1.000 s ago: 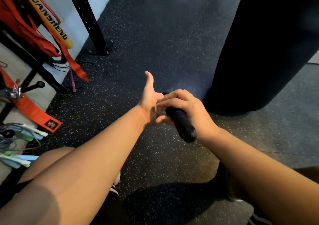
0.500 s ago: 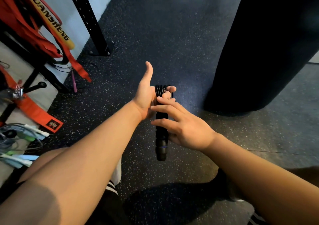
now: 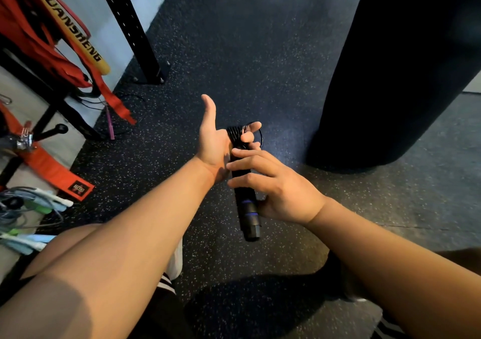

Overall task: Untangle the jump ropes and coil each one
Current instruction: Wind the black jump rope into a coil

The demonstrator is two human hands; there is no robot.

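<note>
The left hand (image 3: 212, 143) is gripping the black jump rope (image 3: 235, 137) at its wound coils. Its thumb is sticking straight up and away, and its fingers (image 3: 251, 130) are curling round the far side of the bundle, with 2 fingertips showing over it. 1 loose loop of cord (image 3: 261, 137) is bulging out just past those fingertips. The right hand (image 3: 278, 190) is sitting directly below the left, close against its heel, and is clamping the rope's handle (image 3: 248, 208). 3 of its fingers are lying lightly bent across the front of the handle, and the palm is closing in behind it; the thumb is mostly hidden. The handle is hanging roughly upright, with its blue rings just beside the right palm and its butt end pointing down below that hand, so both hands are holding the rope up over the speckled rubber floor (image 3: 260, 52). To the right of the hands a big dark punching bag (image 3: 403, 65) is standing. Beyond the left hand and to its left, a black rack post (image 3: 135, 34) is rising from the floor, with red straps (image 3: 26, 34) and a yellow lettered band (image 3: 73, 31) hanging beside it. Nearer the left forearm, pale blue and green jump ropes (image 3: 44, 203) are lying in a heap.
</note>
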